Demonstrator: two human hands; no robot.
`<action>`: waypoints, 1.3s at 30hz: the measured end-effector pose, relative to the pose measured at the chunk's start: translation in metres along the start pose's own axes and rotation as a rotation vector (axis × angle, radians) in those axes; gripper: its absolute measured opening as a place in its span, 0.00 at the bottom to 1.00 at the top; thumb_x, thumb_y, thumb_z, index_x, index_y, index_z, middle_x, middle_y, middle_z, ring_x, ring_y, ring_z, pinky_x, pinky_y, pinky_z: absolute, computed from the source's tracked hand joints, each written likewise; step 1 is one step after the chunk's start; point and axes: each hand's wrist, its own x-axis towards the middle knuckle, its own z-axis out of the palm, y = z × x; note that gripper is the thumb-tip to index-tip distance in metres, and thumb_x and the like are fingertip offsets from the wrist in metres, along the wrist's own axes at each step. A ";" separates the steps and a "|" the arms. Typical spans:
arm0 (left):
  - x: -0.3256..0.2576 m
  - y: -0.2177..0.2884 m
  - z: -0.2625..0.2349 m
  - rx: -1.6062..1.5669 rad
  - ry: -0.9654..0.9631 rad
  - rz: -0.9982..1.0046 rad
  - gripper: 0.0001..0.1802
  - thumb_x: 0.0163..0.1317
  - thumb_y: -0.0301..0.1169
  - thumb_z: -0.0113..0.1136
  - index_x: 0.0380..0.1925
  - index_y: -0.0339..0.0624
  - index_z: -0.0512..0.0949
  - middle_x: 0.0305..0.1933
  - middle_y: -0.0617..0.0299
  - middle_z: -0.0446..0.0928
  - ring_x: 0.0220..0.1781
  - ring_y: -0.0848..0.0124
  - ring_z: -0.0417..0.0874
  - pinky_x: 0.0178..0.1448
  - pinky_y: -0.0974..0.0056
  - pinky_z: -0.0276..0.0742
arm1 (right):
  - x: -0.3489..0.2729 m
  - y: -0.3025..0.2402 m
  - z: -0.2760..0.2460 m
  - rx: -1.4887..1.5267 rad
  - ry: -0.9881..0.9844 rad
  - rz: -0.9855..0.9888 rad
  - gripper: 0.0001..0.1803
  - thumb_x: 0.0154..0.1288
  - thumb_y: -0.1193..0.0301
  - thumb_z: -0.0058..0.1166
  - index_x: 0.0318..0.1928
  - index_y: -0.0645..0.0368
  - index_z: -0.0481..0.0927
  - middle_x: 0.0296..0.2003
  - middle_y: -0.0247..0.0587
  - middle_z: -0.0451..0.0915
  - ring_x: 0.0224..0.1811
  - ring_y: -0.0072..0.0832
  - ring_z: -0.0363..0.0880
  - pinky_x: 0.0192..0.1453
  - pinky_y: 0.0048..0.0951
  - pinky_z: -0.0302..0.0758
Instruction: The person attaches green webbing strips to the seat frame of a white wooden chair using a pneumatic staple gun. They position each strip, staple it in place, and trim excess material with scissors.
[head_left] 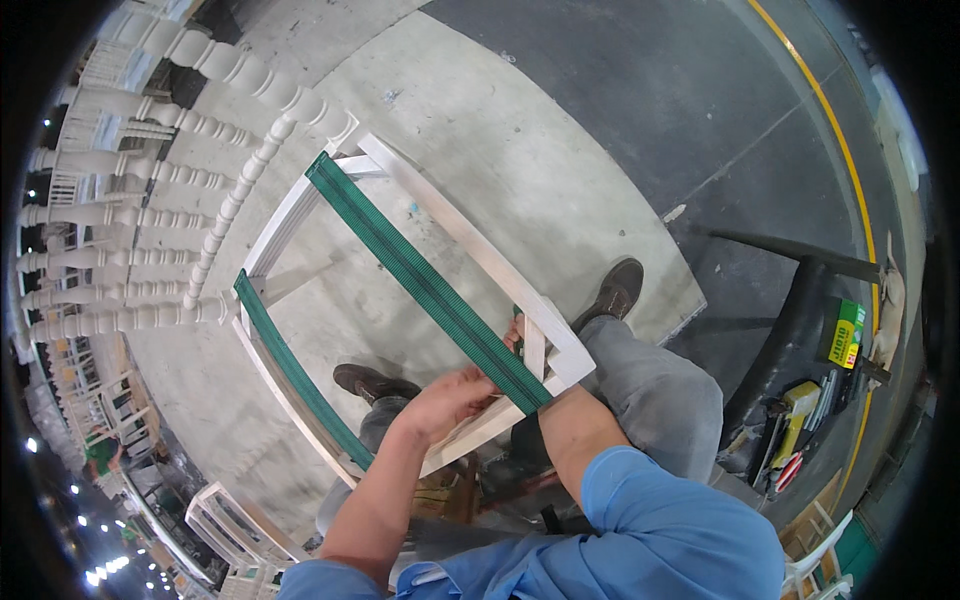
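A whitish wooden chair frame (455, 235) lies tilted across my lap, its turned legs and spindles pointing left. One green webbing strap (410, 265) spans the seat opening lengthwise. A second green strap (300, 365) runs along the left rail. My left hand (458, 398) is closed at the near end of the middle strap, fingertips pinched by its left edge; what they hold is hidden. Under the frame's near right corner passes my right arm. Curled fingers of my right hand (513, 333) show beside the strap and a corner brace (534, 350), with a bit of green at them.
At the right, a black surface (780, 370) carries a green and yellow box (846, 334), a yellow-handled tool (797, 410) and other tools. More pale wooden chair frames (235, 520) stand at the lower left. My shoes (617, 287) rest on the concrete floor (560, 170).
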 end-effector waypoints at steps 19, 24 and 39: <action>0.090 -0.020 0.005 -0.842 0.165 -0.049 0.11 0.74 0.40 0.60 0.47 0.48 0.84 0.44 0.66 0.86 0.47 0.70 0.88 0.52 0.66 0.87 | -0.001 0.014 -0.004 0.003 -0.054 0.034 0.38 0.79 0.38 0.31 0.47 0.59 0.84 0.35 0.48 0.83 0.30 0.42 0.83 0.31 0.45 0.80; 0.073 -0.011 0.015 -0.480 0.160 0.026 0.22 0.79 0.49 0.51 0.51 0.43 0.81 0.44 0.61 0.85 0.46 0.68 0.87 0.50 0.61 0.86 | -0.028 0.010 -0.020 -0.190 -0.075 0.028 0.39 0.79 0.37 0.31 0.47 0.59 0.85 0.33 0.48 0.84 0.28 0.41 0.83 0.30 0.44 0.80; 0.074 -0.003 0.013 -0.406 0.258 0.163 0.07 0.69 0.28 0.55 0.31 0.43 0.78 0.22 0.61 0.76 0.16 0.69 0.69 0.20 0.67 0.68 | -0.440 -0.144 -0.087 -1.322 -0.189 -1.087 0.07 0.72 0.73 0.60 0.47 0.61 0.85 0.35 0.38 0.86 0.38 0.24 0.85 0.43 0.29 0.83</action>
